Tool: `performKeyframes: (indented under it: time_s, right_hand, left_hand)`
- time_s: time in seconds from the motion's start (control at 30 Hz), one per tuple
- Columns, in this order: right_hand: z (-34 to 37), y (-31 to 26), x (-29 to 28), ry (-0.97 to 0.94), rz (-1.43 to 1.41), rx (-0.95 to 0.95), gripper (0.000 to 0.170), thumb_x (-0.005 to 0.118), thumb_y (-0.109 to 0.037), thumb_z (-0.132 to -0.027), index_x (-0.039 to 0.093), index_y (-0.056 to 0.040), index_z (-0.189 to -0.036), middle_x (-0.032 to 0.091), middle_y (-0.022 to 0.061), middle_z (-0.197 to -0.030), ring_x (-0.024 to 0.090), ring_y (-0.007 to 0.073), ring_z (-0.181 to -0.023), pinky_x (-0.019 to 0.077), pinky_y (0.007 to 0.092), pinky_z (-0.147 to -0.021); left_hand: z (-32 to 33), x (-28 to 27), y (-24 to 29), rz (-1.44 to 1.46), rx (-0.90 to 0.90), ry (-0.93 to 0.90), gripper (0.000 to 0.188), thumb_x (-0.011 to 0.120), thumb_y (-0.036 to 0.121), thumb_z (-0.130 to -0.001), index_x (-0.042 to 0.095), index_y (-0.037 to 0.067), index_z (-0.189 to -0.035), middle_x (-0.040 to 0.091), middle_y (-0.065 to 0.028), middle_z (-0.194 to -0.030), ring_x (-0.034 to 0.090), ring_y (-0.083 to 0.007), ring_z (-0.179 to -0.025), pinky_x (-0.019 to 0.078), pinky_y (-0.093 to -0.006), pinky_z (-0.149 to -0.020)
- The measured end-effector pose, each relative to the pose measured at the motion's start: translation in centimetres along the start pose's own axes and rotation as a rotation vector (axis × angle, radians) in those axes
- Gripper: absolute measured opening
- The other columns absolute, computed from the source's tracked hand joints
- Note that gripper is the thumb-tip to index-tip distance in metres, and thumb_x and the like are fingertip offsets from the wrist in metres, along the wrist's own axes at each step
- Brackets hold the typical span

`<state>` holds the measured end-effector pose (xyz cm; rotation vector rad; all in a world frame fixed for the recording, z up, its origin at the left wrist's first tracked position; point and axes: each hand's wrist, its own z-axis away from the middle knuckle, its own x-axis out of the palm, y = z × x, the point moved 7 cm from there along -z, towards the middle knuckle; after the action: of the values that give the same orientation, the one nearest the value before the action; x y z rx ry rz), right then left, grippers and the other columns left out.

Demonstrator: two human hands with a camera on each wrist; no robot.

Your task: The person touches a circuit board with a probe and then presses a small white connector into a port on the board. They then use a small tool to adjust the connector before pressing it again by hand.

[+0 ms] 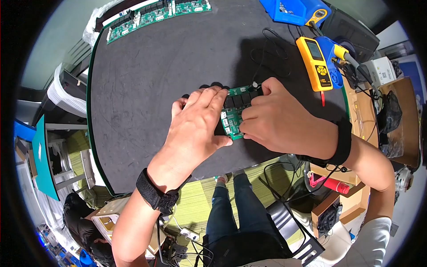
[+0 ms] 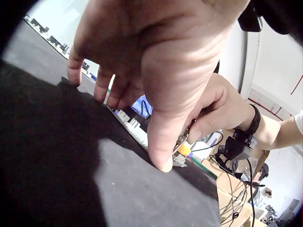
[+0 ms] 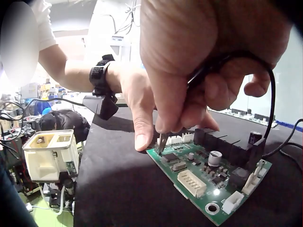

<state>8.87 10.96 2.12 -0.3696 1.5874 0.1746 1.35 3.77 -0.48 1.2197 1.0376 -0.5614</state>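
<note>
Right, the green circuit board (image 1: 232,123) lies flat on the dark mat (image 1: 155,66), between the person's 2 hands and partly under their fingers. The left hand (image 1: 191,124) is spread wide: its fingers reach past the far left of the board, and its thumb stretches out to the near left corner, just beside the board's edge. The right hand (image 1: 284,120) has its fingers curled in a narrow pinch on a thin metal-tipped tool (image 3: 162,142) (only the tip shows below the fingertips), pointed down at the board's corner near the left thumb. A black cable (image 3: 271,90) loops out from behind the right fingers.

Close by the pinching fingers, the board carries a row of black blocks (image 3: 227,144), a round silver capacitor (image 3: 215,158) and a white connector (image 3: 191,183) with several pins. Whether the tip touches metal on the board, I cannot tell.

Well beyond the left fingertips, a row of green boards (image 1: 160,18) runs along the mat's far edge. Beyond the right knuckles, toward the mat's right side, sits a yellow handheld meter (image 1: 315,64). A black strap (image 1: 153,191) circles the left wrist, well behind the fingers.
</note>
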Motion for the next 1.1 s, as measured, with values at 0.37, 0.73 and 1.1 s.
performKeyframes:
  time_s: [0.37,0.73,1.1]
  right_hand:
    - [0.06,0.04,0.04,-0.001,-0.019,0.005,0.01,0.06,-0.015,-0.072,0.062,-0.0151,-0.062,0.056,-0.0022,-0.062,0.059,0.0179,-0.068,0.0382,0.0441,-0.08]
    - [-0.02,0.15,0.04,-0.008,0.008,0.01,0.01,0.061,-0.016,-0.072,0.063,-0.0162,-0.063,0.056,-0.0031,-0.063,0.059,0.0171,-0.067,0.0372,0.0414,-0.078]
    - [-0.1,0.37,0.01,-0.008,-0.002,-0.005,0.01,0.061,-0.016,-0.072,0.062,-0.017,-0.062,0.055,-0.0038,-0.062,0.059,0.0163,-0.067,0.0359,0.0401,-0.075]
  left_hand:
    - [-0.01,-0.05,0.05,0.002,-0.002,-0.003,0.087,0.085,0.017,-0.056,0.044,0.005,-0.132,0.049,-0.0085,-0.13,0.045,-0.0266,-0.122,0.0339,-0.0413,-0.097]
    - [-0.06,-0.12,-0.07,0.018,0.003,0.013,0.088,0.085,0.017,-0.055,0.046,0.005,-0.132,0.05,-0.0093,-0.13,0.045,-0.0274,-0.123,0.0341,-0.0415,-0.097]
    - [-0.02,-0.19,-0.25,0.034,0.007,0.026,0.089,0.085,0.017,-0.054,0.046,0.004,-0.133,0.05,-0.0102,-0.133,0.045,-0.0277,-0.124,0.0341,-0.0418,-0.096]
